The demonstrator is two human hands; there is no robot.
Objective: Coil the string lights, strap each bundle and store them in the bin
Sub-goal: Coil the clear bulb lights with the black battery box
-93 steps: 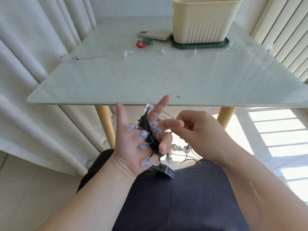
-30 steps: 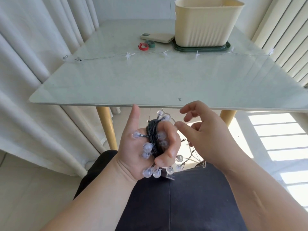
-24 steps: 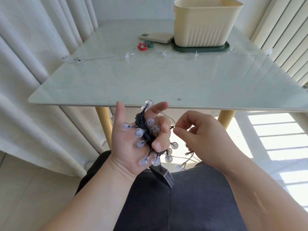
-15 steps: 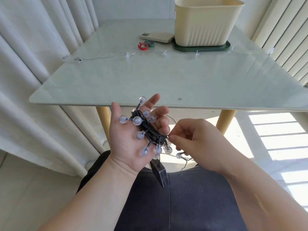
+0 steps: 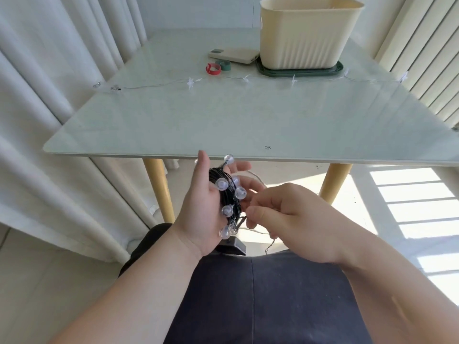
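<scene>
String lights (image 5: 227, 194): coil wound round left hand (image 5: 198, 217), fingers loosely curled, just below worktop (image 5: 248, 120) edge. Right hand (image 5: 288, 219) pinches the loose wire. Best wrap snug, even tension, no snagged bulbs.

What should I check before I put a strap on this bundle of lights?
1. Coil gripped: ok, the left hand holds the bulb coil.
2. Tail wound in: not ok, the right hand pinches the loose tail and some wire dangles below.
3. Strap in hand: not ok, the red strap and green strap lie on the table.
4. Bin upright and open: ok, bin.
5. Room inside bin: cannot tell.
</scene>
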